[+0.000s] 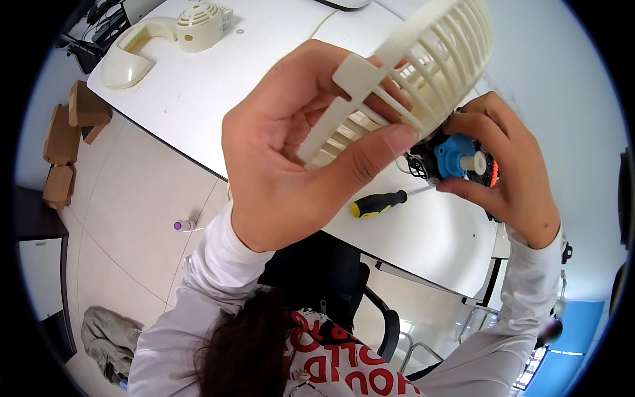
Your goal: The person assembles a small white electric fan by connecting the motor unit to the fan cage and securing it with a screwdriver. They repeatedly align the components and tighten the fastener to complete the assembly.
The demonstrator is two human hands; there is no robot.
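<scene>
Left grip point(281, 159) pinches a slotted shell point(426, 79), right grip point(519, 169) a blue-centred motor point(452, 157), their joining unclear; beyond the left, curved housing point(161, 28) lies already separate.

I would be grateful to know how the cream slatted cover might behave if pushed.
The slatted cover looks fairly stiff, curving cleanly in the left hand. It is probably light for its size, given its open gaps, and, being thinly slatted, might crack under hard pressure.

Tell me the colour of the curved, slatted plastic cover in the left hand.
The slatted cover is cream, best seen in the head view.
</scene>
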